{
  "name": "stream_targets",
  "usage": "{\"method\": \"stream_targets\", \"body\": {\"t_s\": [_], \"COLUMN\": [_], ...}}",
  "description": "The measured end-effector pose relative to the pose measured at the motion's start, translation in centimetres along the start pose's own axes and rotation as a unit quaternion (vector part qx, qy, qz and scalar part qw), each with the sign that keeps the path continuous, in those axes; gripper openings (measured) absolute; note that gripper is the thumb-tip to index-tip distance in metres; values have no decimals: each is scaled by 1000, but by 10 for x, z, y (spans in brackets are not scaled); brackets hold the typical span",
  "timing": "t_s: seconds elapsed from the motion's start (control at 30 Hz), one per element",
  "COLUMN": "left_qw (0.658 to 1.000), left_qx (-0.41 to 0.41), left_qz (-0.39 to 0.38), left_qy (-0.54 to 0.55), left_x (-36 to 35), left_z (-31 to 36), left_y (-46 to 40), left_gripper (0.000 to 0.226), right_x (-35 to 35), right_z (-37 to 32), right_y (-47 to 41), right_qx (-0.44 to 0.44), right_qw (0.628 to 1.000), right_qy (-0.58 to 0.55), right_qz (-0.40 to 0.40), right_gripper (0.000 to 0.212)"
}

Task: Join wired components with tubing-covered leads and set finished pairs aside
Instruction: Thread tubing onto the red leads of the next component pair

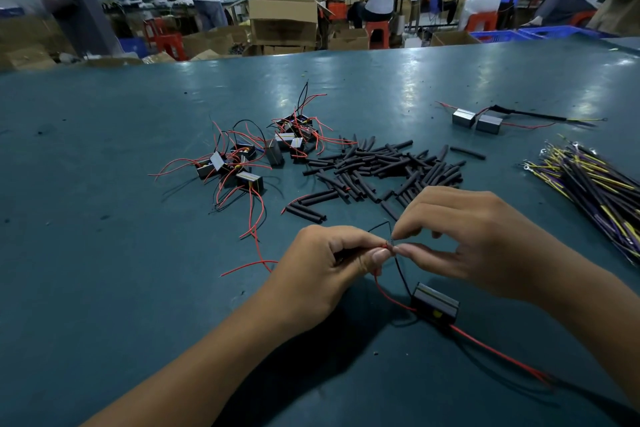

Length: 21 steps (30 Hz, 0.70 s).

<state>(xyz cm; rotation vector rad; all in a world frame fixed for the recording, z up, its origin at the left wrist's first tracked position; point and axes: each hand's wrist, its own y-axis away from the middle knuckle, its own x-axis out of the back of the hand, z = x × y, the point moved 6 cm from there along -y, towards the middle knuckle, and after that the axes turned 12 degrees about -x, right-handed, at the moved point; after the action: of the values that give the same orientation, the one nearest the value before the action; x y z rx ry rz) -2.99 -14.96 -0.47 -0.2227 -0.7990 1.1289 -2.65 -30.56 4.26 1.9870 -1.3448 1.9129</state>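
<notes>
Now twisting step: left hand [323, 262] and right hand [460, 236] each pinch wire ends [389, 246] together above desk [104, 253] near front edge; black box [434, 303] lies just below. Advice: keep strands aligned, twist tight, then sleeve from tube pile [381, 170] mid-desk.

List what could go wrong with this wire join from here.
1. Both hands, left hand and right hand, pinch thin wire ends at one small point; a slip could undo the join.
2. The black component lies on the table with its red lead running up to the fingers; a tug might drag it.
3. The loose black tubing pieces lie just beyond the hands and could be scattered by a careless reach.
</notes>
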Motion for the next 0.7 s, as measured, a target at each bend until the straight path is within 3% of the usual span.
{"method": "stream_targets", "body": {"t_s": [0.2,0.33,0.5,0.7], "left_qw": [998,998,997,996], "left_qx": [24,17,17,19], "left_qz": [23,8,-14,-15], "left_qy": [61,58,76,85], "left_x": [0,0,-4,-4], "left_z": [-3,-2,-1,-1], "left_y": [0,-1,-1,0], "left_gripper": [8,7,8,6], "right_x": [0,4,3,5], "right_z": [0,9,-1,-6], "right_y": [2,1,1,2], "right_qx": [-11,-27,40,61], "right_qw": [999,999,999,998], "right_qy": [-34,-36,20,34], "right_qz": [-9,12,16,9], "right_gripper": [5,14,14,17]}}
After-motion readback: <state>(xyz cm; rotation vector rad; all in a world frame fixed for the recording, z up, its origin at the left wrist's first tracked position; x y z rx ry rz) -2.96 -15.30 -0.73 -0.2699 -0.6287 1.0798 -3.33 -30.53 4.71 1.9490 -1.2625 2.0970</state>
